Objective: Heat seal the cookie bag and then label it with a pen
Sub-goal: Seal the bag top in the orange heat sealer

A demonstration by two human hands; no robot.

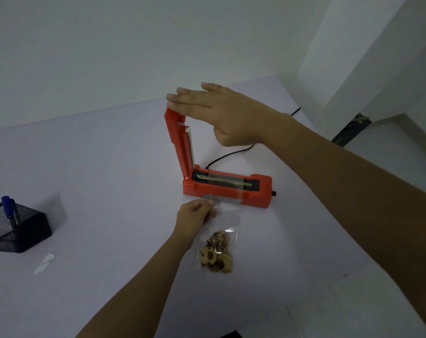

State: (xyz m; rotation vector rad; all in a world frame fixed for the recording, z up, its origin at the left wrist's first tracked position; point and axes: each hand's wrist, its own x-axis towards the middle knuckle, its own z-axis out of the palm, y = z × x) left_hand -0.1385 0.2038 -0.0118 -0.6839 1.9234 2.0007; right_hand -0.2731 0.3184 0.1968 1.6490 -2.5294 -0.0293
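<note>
Orange heat sealer (227, 191) sits on the white table (97, 167) with its lid arm (176, 139) upright, my right hand (227, 115) flat, fingers straight, touching the arm's tip, while my left hand (194, 217) pinches the clear cookie bag (219, 250) by its top edge at the sealer's base, the blue pen (9, 211) standing well apart in a black mesh holder (21, 234).

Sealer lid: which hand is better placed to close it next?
Right. The right hand has straight fingers on the tip of the raised sealer lid; the left hand pinches the open end of the cookie bag at the sealer base.
</note>
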